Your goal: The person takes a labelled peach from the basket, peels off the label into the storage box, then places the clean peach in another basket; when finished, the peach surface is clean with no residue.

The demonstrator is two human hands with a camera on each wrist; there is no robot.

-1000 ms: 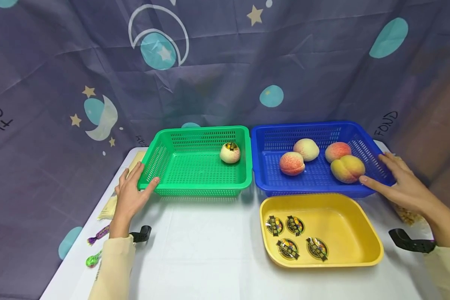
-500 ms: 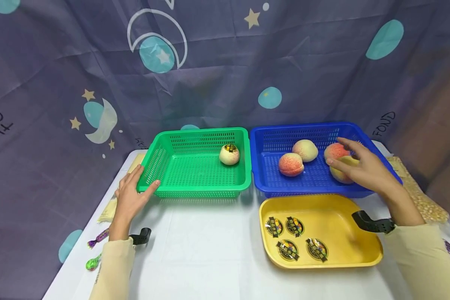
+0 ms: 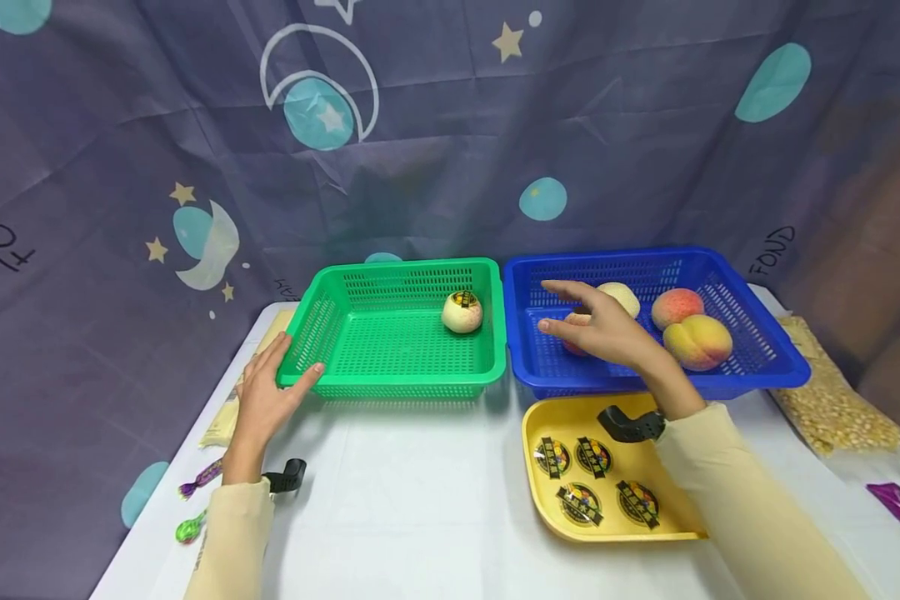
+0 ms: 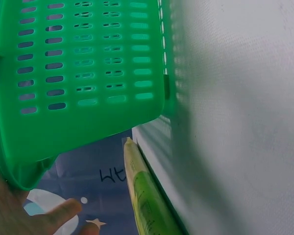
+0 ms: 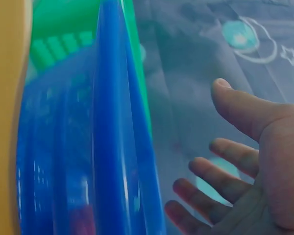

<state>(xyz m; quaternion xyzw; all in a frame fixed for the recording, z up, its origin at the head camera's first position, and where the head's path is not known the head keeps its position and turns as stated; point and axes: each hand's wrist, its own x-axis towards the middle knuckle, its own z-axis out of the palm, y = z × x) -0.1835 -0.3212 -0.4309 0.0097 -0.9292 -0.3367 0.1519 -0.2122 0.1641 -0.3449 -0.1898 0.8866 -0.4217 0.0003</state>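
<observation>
I see my right hand (image 3: 607,329) hovering with fingers spread and holding nothing over the blue perforated plastic basket (image 3: 765,350), just above the reddish peach (image 3: 572,343) it partly hides. A pale peach (image 3: 624,296), a red peach (image 3: 677,305) and a yellow-orange peach (image 3: 697,342) lie beside it in that basket. My left hand (image 3: 264,398) rests with relaxed fingers against the front left corner of the green perforated plastic basket (image 3: 375,342), where a pale stickered peach (image 3: 462,312) sits. The yellow plastic tray (image 3: 540,417) holds round stickers (image 3: 592,454).
</observation>
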